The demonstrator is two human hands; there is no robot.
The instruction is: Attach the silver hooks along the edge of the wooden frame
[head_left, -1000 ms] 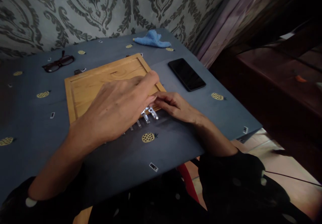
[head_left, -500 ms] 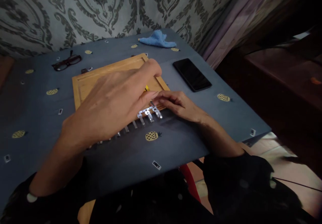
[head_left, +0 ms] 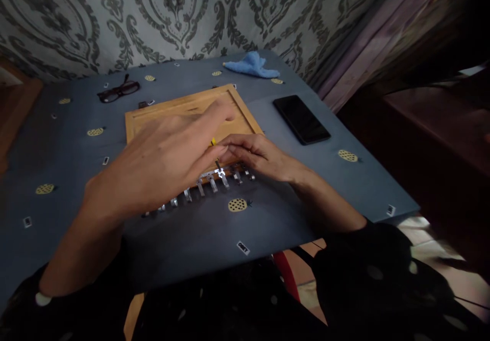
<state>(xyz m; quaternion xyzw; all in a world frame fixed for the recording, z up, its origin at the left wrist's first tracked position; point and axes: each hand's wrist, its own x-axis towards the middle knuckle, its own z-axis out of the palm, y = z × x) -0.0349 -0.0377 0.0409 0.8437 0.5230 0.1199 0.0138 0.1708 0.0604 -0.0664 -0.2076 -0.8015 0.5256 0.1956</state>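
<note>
My left hand (head_left: 153, 157) reaches over a framed wooden board (head_left: 245, 114). Its forefinger is stretched out, and its thumb lies by a thin tool with a yellow handle, seemingly a screwdriver (head_left: 213, 141). The tool's dark shaft points down at a strip of shiny metal hooks (head_left: 221, 173) along the board's near edge. Close against the left thumb tip, my right hand (head_left: 264, 154) has its fingers pressed together; what they pinch is hidden. My left hand covers much of the board and part of the hook strip.
On the blue pineapple-print tablecloth (head_left: 306, 188) lie a black phone (head_left: 301, 119) to the right, a blue cloth (head_left: 250, 65) at the back and eyeglasses (head_left: 118, 92) at the back left. A patterned wall covering (head_left: 172, 14) stands behind the table.
The view has shifted, so the table sits further right. Both hands and the tool have moved left along the hook strip, and more hooks show to the right of the tool.
</note>
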